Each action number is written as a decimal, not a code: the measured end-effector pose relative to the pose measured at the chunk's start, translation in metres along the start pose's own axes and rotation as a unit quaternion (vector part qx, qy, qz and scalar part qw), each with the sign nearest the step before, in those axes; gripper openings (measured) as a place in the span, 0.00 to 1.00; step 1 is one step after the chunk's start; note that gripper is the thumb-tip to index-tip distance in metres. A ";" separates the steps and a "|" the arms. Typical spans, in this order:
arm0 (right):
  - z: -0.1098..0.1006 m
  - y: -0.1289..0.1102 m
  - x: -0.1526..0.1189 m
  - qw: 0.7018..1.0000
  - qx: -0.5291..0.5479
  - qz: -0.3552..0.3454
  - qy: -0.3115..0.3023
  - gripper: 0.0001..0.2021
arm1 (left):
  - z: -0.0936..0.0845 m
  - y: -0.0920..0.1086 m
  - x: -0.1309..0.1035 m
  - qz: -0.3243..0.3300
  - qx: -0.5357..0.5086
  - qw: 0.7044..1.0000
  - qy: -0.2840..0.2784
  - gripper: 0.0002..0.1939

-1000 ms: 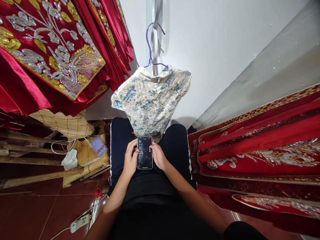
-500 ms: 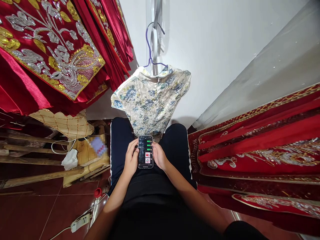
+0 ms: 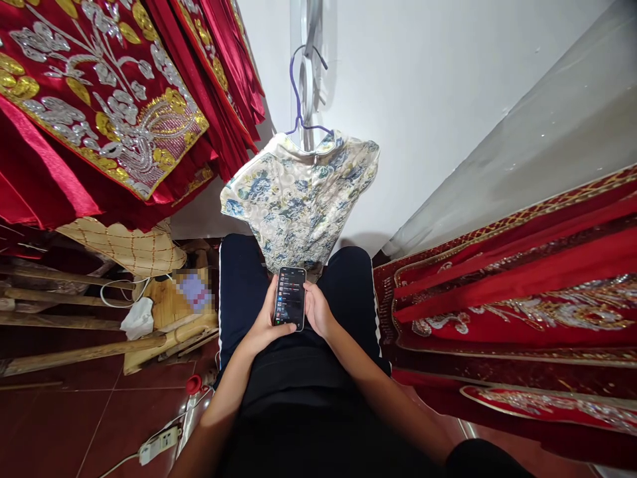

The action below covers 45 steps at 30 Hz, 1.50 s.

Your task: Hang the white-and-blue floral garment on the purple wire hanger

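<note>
A smartphone (image 3: 289, 299) with a dark screen showing a list is held upright above my lap. My left hand (image 3: 267, 325) grips its left side, with the thumb laid across the bottom of the screen. Along the right edge, my right hand (image 3: 318, 311) closes its fingers on the phone. Just beyond the phone hangs a short-sleeved floral top (image 3: 298, 199), cream with blue and yellow flowers and a zip at the neck. A purple hanger (image 3: 297, 119) carries it from a metal wall rack (image 3: 308, 73).
Red embroidered garments (image 3: 114, 99) hang at upper left, and a red sequinned cloth (image 3: 522, 305) lies at right. A wooden stool or chair (image 3: 162, 312) with a white crumpled tissue (image 3: 138, 318) is at left. A power strip (image 3: 159, 445) lies on the tiled floor.
My left thumb has moved from the phone's left side down across the screen's bottom. The screen has switched from green message bubbles to a list. My right hand stays in place.
</note>
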State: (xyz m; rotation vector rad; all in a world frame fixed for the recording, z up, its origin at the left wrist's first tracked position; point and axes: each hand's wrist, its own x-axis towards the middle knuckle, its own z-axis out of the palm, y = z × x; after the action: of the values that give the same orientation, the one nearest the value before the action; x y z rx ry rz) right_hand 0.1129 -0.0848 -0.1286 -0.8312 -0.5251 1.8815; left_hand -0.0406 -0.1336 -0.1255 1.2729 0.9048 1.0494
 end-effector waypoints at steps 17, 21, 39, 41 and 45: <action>-0.001 0.004 0.005 1.000 -0.011 0.020 0.002 0.15 | -0.001 -0.010 0.013 -0.029 -0.091 0.956 0.277 0.21; 0.000 0.006 0.005 1.000 -0.025 0.009 -0.005 0.14 | -0.003 -0.011 0.014 -0.023 -0.100 0.941 0.322 0.18; -0.009 0.005 0.003 0.994 -0.053 0.080 -0.053 0.19 | 0.001 0.004 0.011 -0.076 -0.235 0.908 0.338 0.15; -0.009 0.006 0.004 0.993 -0.060 0.084 -0.063 0.19 | -0.001 0.003 0.011 -0.077 -0.241 0.904 0.345 0.14; -0.008 0.007 0.004 0.991 -0.069 0.078 -0.079 0.19 | -0.003 0.000 0.011 -0.082 -0.241 0.900 0.355 0.13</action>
State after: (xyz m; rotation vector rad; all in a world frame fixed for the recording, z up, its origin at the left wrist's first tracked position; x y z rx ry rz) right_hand 0.1137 -0.0841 -0.1403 -0.8370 -0.7118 2.0850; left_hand -0.0401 -0.1225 -0.1250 0.3719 1.1666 1.5189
